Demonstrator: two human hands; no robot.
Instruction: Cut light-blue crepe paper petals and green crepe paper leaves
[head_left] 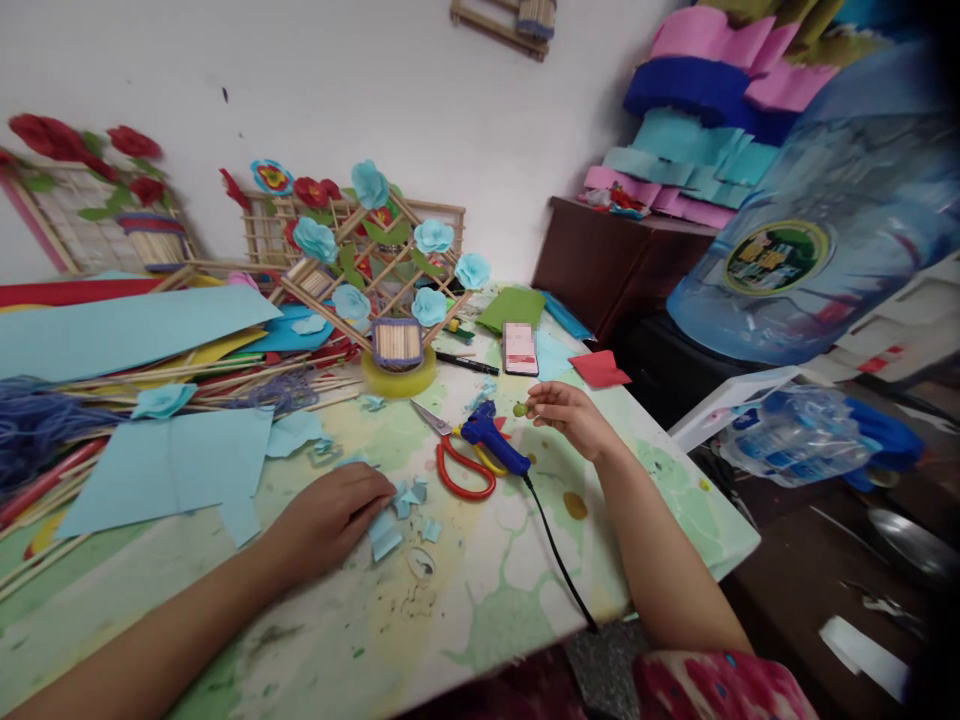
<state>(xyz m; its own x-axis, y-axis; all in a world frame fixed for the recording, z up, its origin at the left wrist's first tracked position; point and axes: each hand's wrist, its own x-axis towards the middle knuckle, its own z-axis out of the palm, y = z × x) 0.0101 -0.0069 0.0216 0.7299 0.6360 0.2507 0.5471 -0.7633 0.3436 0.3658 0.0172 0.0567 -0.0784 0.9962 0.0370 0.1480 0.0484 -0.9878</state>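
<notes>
My left hand [334,515] lies on the table with its fingers curled down on small light-blue paper pieces [401,512]. My right hand [574,415] hovers over the table and pinches a small green ball [519,409] between its fingertips. A blue glue gun [491,438] with a black cord lies just left of that hand. Red-handled scissors [459,465] rest beside the gun. A stick lattice with light-blue paper flowers [375,270] stands behind them on a roll of yellow tape [399,380].
Light-blue paper sheets [172,465] and loose wooden sticks [247,375] cover the table's left side. A phone [519,348], a pen and red paper lie at the back right. A large water bottle [817,230] and stacked coloured paper stand to the right.
</notes>
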